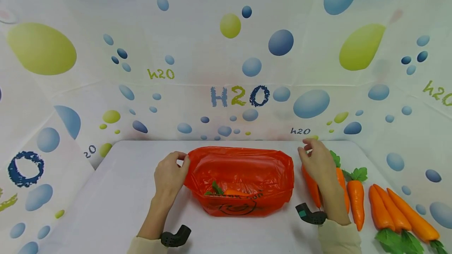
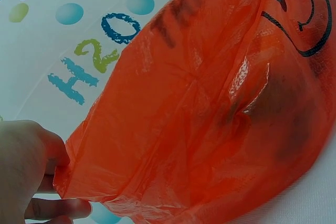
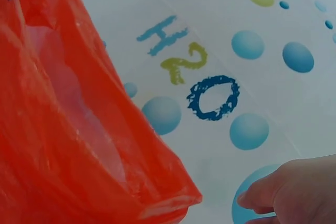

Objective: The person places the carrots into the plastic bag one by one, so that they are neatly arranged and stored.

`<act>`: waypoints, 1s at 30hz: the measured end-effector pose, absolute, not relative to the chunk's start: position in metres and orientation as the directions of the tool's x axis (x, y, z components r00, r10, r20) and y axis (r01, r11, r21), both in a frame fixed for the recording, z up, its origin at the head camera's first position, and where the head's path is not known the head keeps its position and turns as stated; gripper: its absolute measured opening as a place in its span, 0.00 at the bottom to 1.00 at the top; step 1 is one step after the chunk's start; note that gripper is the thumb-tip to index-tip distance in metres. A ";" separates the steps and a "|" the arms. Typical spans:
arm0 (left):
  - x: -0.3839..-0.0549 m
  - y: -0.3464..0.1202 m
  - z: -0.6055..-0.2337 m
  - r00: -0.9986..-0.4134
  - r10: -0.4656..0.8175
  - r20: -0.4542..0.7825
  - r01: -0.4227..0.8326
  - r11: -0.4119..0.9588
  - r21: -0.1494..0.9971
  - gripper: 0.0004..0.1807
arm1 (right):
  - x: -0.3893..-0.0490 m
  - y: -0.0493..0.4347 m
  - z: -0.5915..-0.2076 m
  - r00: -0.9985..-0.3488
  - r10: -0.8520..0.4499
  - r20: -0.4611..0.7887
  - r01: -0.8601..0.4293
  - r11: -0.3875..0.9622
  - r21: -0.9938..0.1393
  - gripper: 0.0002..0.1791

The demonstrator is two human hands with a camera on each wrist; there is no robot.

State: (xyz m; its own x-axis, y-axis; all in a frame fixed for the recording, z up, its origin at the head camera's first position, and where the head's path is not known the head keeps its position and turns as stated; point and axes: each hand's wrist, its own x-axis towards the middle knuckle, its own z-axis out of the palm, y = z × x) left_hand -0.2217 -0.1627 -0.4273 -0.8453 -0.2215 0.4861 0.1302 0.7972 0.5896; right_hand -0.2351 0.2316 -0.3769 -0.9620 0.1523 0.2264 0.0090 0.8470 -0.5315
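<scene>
A red plastic bag (image 1: 240,167) with a black smiley print lies on the white table, its mouth gaping toward the person. Inside it, a bit of orange carrot (image 1: 236,193) and green leaf show; the rest is hidden by the bag. My left hand (image 1: 171,173) pinches the bag's left corner between thumb and fingers, which the left wrist view shows close up. To the right of the bag, my right hand (image 1: 318,162) is raised with loosely bent fingers and nothing in them. Beneath that hand and forearm lie carrots (image 1: 310,185), partly covered.
Another carrot (image 1: 356,203) with leafy top lies right of my right forearm. Three more carrots (image 1: 397,209) sit at the table's right edge, leaves toward the person. A patterned H2O curtain (image 1: 197,50) hangs behind the white table (image 1: 116,207).
</scene>
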 end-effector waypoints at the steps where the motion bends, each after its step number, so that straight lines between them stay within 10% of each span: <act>1: -0.222 -0.163 -0.427 -0.845 -0.222 0.487 0.130 0.797 0.589 0.11 | -0.236 0.232 -0.378 -0.963 0.155 0.221 0.015 0.847 -0.531 0.27; 30: -0.222 -0.162 -0.428 -0.838 -0.241 0.490 0.119 0.795 0.595 0.11 | -0.253 0.254 -0.401 -0.978 0.202 -0.060 0.207 0.867 -0.452 0.33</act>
